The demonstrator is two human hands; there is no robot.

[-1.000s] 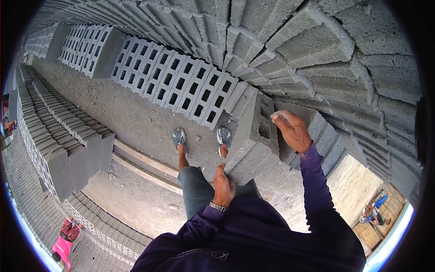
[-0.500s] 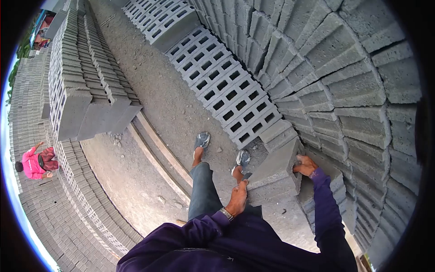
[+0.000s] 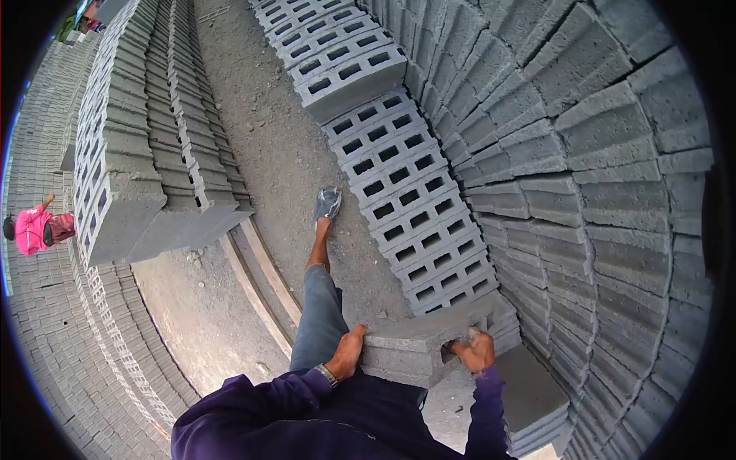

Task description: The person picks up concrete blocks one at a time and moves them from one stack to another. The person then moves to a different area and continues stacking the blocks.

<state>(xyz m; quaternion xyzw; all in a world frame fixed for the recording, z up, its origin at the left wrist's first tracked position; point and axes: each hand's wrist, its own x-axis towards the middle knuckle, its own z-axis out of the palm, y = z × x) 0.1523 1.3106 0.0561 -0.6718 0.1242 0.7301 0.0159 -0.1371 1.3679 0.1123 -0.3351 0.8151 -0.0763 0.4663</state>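
Observation:
A grey hollow concrete block point(image 3: 410, 354) is held across the front of my body, its flat sides turned up and outward. My left hand point(image 3: 349, 353) is closed on the block's left end, thumb on the top edge. At the other end my right hand point(image 3: 474, 351) grips it, with fingers hooked into a hollow. Just beyond the held block runs a row of concrete blocks point(image 3: 410, 215) with their rectangular holes facing up. Beside my right forearm is a low stack of blocks point(image 3: 529, 387).
A high wall of stacked blocks point(image 3: 606, 199) rises on the right. On the left stands another block stack point(image 3: 130, 192), near wooden planks point(image 3: 264, 268) on the ground. Gritty dirt point(image 3: 261, 107) lies between the rows. A person in pink point(image 3: 34, 228) is at far left.
My body has moved forward along the row, and the held block has come with both hands, now close against its near end. One foot has stepped ahead; the other is hidden now.

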